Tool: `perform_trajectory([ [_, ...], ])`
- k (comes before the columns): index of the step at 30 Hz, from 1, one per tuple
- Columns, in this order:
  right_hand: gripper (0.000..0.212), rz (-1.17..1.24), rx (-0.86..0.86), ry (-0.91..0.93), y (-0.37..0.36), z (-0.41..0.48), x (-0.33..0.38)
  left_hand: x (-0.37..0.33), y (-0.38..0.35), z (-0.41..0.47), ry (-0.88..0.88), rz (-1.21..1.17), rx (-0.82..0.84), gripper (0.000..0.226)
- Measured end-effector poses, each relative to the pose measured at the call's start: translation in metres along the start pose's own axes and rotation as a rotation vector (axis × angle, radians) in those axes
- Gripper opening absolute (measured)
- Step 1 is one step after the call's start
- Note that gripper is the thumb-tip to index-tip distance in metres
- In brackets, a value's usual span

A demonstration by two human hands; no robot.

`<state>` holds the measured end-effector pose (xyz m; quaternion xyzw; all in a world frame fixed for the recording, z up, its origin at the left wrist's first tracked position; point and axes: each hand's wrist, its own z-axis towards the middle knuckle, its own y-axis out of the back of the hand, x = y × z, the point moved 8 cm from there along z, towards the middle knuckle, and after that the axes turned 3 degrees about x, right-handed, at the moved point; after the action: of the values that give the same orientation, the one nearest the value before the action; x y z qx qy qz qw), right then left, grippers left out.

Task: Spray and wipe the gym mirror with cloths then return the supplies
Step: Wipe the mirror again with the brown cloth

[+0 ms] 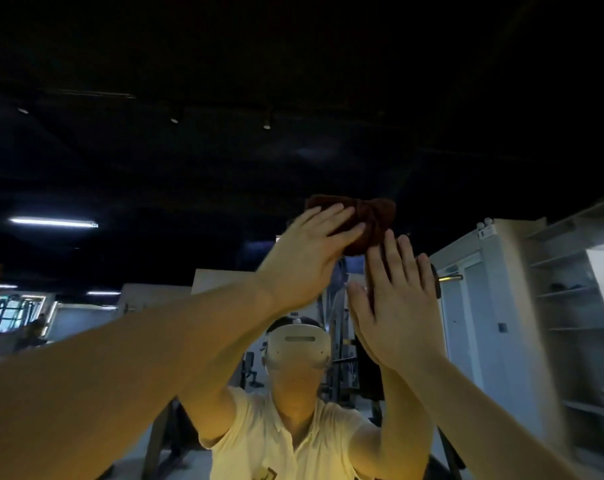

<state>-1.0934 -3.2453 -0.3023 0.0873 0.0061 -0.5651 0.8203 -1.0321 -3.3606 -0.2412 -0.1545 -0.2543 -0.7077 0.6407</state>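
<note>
1. The dark brown cloth (373, 216) is bunched up and held flat against the mirror (293, 150), above head height and just right of centre in the view.
2. The left hand (304, 261) presses the cloth against the glass. The arm reaches up and across from the lower left, almost fully stretched, with the back of the hand toward the camera.
3. Its fingers (331, 220) are straight, slightly fanned, and lie across the left half of the cloth. They do not curl around it.
4. The right hand (397, 306) is raised just beside and below the left, palm toward the glass, with the forearm rising from the lower right.
5. Its fingers (390, 258) are straight and close together, and the tips reach the cloth's lower edge. A dark strip shows behind the hand, but I cannot tell whether it is part of the cloth or a second one.
6. The glass reflects a person in a pale yellow shirt (259, 438) wearing a white headset (299, 344), both arms lifted.
7. The reflection also shows a lit ceiling tube (53, 222) on the left, gym machines (338, 306) in the middle and pale shelving (570, 289) on the right.
</note>
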Motion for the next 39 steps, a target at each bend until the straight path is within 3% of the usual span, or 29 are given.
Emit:
perform_trajectory([
  [2, 0.071, -0.012, 0.015, 0.002, 0.000, -0.001, -0.001, 0.005, 0.007, 0.001, -0.125, 0.071, 0.048, 0.055],
  [4, 0.072, -0.022, 0.029, 0.006, -0.001, -0.001, -0.002, 0.030, 0.017, 0.020, -0.127, 0.190, 0.061, 0.057],
  [8, 0.072, -0.029, 0.030, 0.001, -0.002, 0.000, 0.000, 0.131, 0.058, 0.044, 0.366, 0.248, -0.053, 0.055],
  [11, 0.072, -0.041, 0.035, -0.004, -0.003, 0.000, 0.001, 0.138, 0.060, 0.049, 0.612, 0.300, -0.101, 0.058],
  [13, 0.073, -0.037, 0.032, -0.007, -0.003, 0.000, 0.001, 0.098, 0.042, 0.060, 0.553, 0.242, -0.101, 0.061],
  [16, 0.073, -0.034, 0.027, -0.012, -0.003, 0.000, 0.001, 0.025, 0.010, 0.073, 0.295, 0.121, -0.048, 0.061],
  [20, 0.073, -0.035, 0.036, -0.018, -0.002, -0.001, 0.000, 0.024, 0.007, 0.060, 0.113, 0.144, 0.044, 0.057],
  [26, 0.074, -0.024, 0.049, -0.020, -0.001, -0.002, 0.001, 0.101, 0.048, -0.057, 0.368, 0.179, -0.062, 0.050],
  [31, 0.069, -0.027, 0.057, -0.032, -0.002, -0.002, 0.000, 0.045, 0.024, -0.130, 0.676, 0.097, -0.146, 0.060],
  [35, 0.063, 0.007, 0.053, -0.014, -0.002, -0.002, 0.000, -0.038, -0.009, -0.108, 0.552, -0.043, -0.166, 0.067],
  [39, 0.063, 0.033, 0.041, -0.016, 0.001, -0.006, 0.001, -0.052, -0.017, -0.108, 0.302, 0.094, 0.030, 0.068],
])
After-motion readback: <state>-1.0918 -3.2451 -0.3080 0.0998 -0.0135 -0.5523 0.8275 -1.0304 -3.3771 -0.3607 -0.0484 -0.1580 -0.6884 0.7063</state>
